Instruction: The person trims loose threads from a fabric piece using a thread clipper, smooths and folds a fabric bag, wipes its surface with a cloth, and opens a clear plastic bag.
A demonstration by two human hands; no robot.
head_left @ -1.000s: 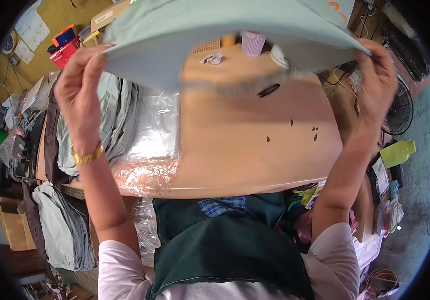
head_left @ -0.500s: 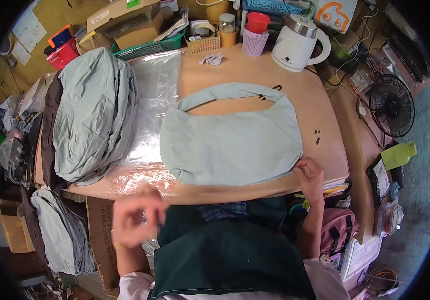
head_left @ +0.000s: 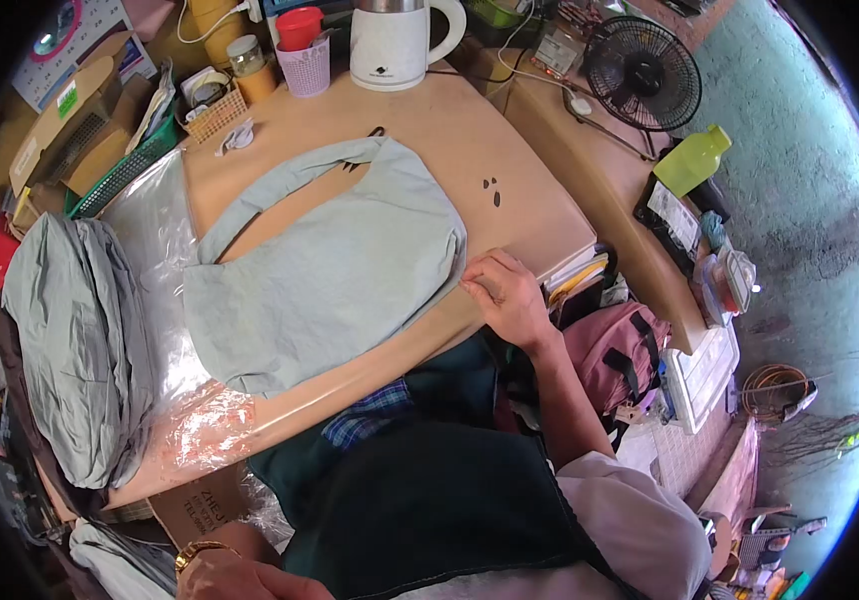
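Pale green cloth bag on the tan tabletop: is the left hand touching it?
Apart. The head view shows the left hand down at the picture's bottom, with the near edge of the tabletop between it and the bag.

A tan table bears a pale grey-green bag laid flat near its middle, the strap towards the far edge, with dark marks on the surface towards the right edge. Clear plastic covers much of the left side, beside a heap of grey-green cloth along the left edge. Near the far edge stand a white kettle, a purple basket and a woven basket, with a crumpled white item just beside the last.
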